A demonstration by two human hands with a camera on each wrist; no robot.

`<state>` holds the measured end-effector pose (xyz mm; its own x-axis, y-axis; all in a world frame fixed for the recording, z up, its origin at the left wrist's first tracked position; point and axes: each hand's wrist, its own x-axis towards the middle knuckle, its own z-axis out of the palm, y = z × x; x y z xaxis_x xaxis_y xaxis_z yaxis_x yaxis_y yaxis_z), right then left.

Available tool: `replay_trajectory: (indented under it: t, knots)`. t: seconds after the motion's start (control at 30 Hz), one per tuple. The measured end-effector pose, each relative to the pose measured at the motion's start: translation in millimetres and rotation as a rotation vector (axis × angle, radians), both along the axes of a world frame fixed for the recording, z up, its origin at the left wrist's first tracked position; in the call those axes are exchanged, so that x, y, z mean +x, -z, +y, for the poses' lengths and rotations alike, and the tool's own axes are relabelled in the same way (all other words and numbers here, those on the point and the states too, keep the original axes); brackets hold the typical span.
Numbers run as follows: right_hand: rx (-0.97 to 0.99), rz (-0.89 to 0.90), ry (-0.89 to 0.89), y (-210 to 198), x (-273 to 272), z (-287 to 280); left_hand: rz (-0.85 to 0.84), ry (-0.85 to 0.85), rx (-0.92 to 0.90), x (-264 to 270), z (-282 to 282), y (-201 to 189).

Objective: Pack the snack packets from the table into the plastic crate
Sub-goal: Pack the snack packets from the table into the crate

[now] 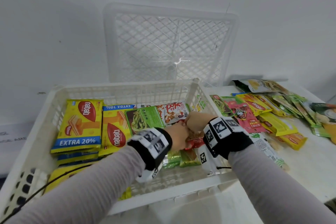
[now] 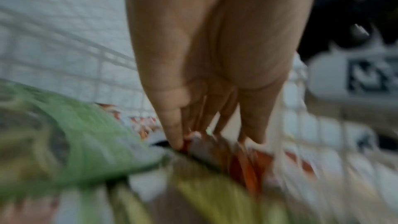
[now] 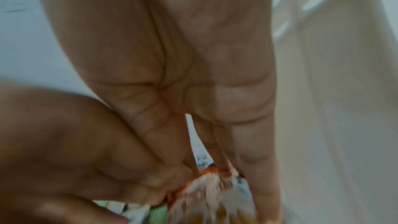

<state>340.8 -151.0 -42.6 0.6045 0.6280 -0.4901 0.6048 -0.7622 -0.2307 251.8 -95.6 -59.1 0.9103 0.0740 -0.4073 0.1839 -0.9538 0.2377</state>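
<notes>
— Sitting low and centre in the head view: white plastic crate [image 1: 43, 107]. Lying flat along its left side: two yellow wafer packs [image 1: 80, 125]. Resting beside them, mid-frame: green bean pack [image 1: 145, 118], with a white-and-red snack pack [image 1: 175, 112] tucked against the far wall.

— And the hands?

— Meeting inside the crate, right of centre. Left hand [image 1: 179, 137] and right hand [image 1: 195, 121] both reaching down onto a red packet [image 1: 195, 141], touching each other above it. In the left wrist view: fingertips [image 2: 176, 140] pinching the packet's top edge [image 2: 243, 163], though blurred. In the right wrist view: thumb and fingers [image 3: 249, 152] closing on the orange-white crinkled end [image 3: 211, 192]. Gripping it, then, both of them.

— Anything underneath?

— Green-yellow packs [image 1: 179, 159] showing just below the wrists, on the crate floor.

— Around the crate?

— Leaning upright at top centre against the wall: second white lattice crate [image 1: 171, 45]. Spreading over the table [image 1: 309, 162] at right of frame: heap of loose packets [image 1: 272, 112], yellow, green, one pink, lying just beside the crate's right wall. Hiding part of the crate's lower contents: grey sleeves [image 1: 101, 178] and black wrist bands.
</notes>
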Motion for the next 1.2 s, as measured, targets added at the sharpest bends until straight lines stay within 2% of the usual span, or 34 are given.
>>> replay_trajectory:
  t: [0.07, 0.1, 0.2, 0.27, 0.4, 0.5, 0.63, 0.8, 0.87, 0.93, 1.0, 1.1, 1.2]
  knots:
    - [0.04, -0.01, -0.015, -8, 3, 1, -0.025, -0.064, -0.167, -1, 19, -14]
    - [0.085, -0.009, -0.013, -13, 4, 2, -0.068, -0.113, -0.188, -4, 31, -24]
    - [0.3, 0.029, 0.015, -28, 3, 10, -0.166, -0.316, -0.109, -19, 66, -47]
    - [0.4, 0.141, 0.031, -32, 0, 19, -0.21, -0.437, -0.058, -35, 84, -52]
    - [0.41, 0.295, 0.094, -22, -16, 42, -0.137, -0.613, -0.024, -63, 97, -43]
    - [0.351, 0.262, 0.071, -7, -26, 56, -0.07, -0.71, -0.163, -71, 99, -30]
    - [0.336, 0.177, 0.041, 5, -27, 63, -0.185, -0.867, -0.408, -70, 104, -21]
    - [0.372, 0.241, 0.071, 13, -19, 61, -0.283, -0.911, -0.574, -69, 109, -18]
    - [0.423, 0.336, 0.113, 16, -15, 62, -0.289, -0.92, -0.608, -69, 110, -17]
    - [0.503, 0.511, 0.178, 15, -12, 64, -0.298, -0.932, -0.638, -68, 111, -15]
    - [0.585, 0.688, 0.249, 11, -11, 65, -0.341, -0.941, -0.614, -69, 115, -15]
    - [0.696, 0.849, 0.311, 1, -6, 64, -0.413, -0.948, -0.539, -72, 121, -15]
    - [0.813, 1.012, 0.387, -7, -1, 58, -0.449, -0.999, -0.684, -76, 123, -17]
